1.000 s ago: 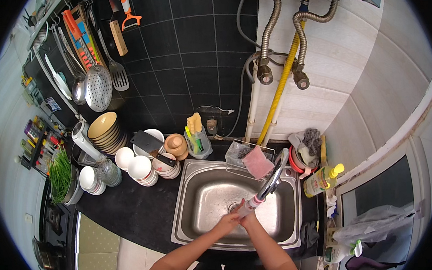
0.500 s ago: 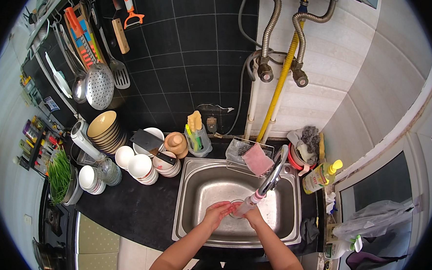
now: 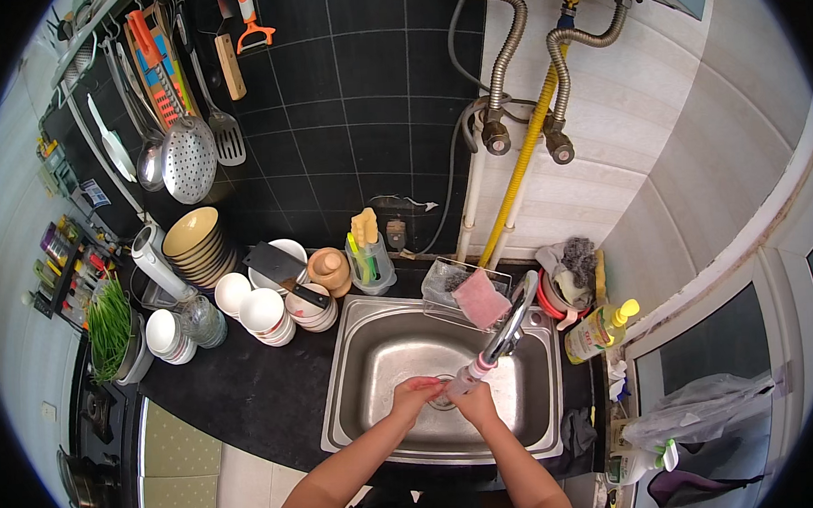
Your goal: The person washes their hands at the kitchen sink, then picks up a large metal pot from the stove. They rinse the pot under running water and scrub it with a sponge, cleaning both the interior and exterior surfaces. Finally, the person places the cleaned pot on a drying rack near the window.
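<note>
My two hands meet over the stainless steel sink [image 3: 368, 348], under the head of the chrome faucet [image 3: 511, 324]. From the left comes my left hand [image 3: 415, 398], its fingers bent together and pointing at the other hand. My right hand [image 3: 473, 404] is closed just below the pinkish, clear spout end [image 3: 472, 372], fingers curled towards the left. Whatever lies between the fingertips, if anything, is too small to make out. Behind my hands shows the round drain [image 3: 441, 392].
A pink sponge [image 3: 482, 300] rests on a wire rack [image 3: 437, 309] at the sink's back edge. Stacked bowls [image 3: 264, 314] and a cleaver [image 3: 274, 265] stand left. A yellow-capped soap bottle [image 3: 596, 332] is right. Ladles and a skimmer [image 3: 189, 160] hang upper left.
My hands have drawn closer together under the spout and the right one has turned, its fingers now curled more. The view has shifted very slightly.
</note>
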`<action>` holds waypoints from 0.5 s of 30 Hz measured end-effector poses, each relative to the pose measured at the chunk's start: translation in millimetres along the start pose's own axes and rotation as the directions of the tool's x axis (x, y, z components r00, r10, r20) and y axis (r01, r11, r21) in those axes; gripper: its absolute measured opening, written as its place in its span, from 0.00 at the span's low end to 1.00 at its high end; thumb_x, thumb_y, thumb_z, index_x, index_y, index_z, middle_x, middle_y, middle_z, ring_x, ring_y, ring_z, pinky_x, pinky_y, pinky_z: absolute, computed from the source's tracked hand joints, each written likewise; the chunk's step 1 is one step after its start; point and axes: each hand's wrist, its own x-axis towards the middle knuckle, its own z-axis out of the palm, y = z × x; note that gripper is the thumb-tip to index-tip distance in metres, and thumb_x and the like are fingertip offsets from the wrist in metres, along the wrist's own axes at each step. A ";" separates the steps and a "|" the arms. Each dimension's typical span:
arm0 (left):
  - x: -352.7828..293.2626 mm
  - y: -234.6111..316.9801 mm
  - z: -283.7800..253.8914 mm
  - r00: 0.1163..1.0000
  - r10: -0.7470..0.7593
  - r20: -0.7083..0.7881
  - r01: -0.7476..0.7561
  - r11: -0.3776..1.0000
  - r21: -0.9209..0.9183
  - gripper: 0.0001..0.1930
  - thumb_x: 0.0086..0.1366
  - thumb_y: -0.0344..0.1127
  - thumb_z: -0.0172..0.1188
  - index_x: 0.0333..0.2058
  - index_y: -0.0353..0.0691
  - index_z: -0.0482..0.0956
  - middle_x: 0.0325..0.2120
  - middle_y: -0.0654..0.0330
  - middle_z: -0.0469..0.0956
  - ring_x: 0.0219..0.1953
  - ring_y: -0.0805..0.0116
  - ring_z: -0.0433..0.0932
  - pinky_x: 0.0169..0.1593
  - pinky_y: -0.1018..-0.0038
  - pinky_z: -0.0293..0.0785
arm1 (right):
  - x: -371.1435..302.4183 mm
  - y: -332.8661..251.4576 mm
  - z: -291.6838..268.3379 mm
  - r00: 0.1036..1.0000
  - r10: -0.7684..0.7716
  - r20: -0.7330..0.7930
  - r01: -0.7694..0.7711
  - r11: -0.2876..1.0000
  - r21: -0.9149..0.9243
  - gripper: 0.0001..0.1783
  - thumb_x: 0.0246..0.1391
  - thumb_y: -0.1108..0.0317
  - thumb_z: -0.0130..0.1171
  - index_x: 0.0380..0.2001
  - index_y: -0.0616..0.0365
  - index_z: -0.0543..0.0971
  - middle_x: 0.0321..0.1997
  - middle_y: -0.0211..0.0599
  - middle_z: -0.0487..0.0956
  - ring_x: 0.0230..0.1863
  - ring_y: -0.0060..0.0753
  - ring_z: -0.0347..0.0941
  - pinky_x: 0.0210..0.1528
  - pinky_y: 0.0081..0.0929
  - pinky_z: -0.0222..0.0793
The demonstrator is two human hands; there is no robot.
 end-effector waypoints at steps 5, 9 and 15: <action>5.5 -2.3 -0.5 0.997 0.075 0.030 -0.080 0.977 0.199 0.09 0.50 0.22 0.59 0.33 0.31 0.75 0.30 0.56 0.77 0.33 0.70 0.76 0.40 0.77 0.73 | -1.2 -6.1 -6.2 0.996 -0.058 0.070 0.079 0.936 -0.342 0.11 0.40 0.67 0.58 0.28 0.60 0.74 0.27 0.44 0.76 0.32 0.41 0.74 0.34 0.29 0.68; 7.4 -2.1 -2.3 0.996 0.062 0.061 -0.078 0.951 0.298 0.09 0.49 0.21 0.59 0.32 0.31 0.75 0.30 0.57 0.77 0.32 0.72 0.75 0.39 0.78 0.72 | -3.6 -16.6 -8.5 0.989 -0.046 0.141 0.108 0.876 -0.470 0.13 0.37 0.64 0.59 0.29 0.58 0.74 0.28 0.48 0.76 0.34 0.47 0.73 0.35 0.32 0.68; 4.9 -3.5 10.9 0.985 0.140 0.096 -0.157 0.969 0.189 0.10 0.52 0.24 0.58 0.36 0.34 0.75 0.31 0.57 0.76 0.33 0.72 0.75 0.38 0.78 0.72 | 4.7 34.6 13.6 0.944 0.330 0.021 -0.312 0.867 0.388 0.12 0.48 0.64 0.51 0.33 0.62 0.73 0.31 0.43 0.77 0.33 0.40 0.75 0.34 0.30 0.71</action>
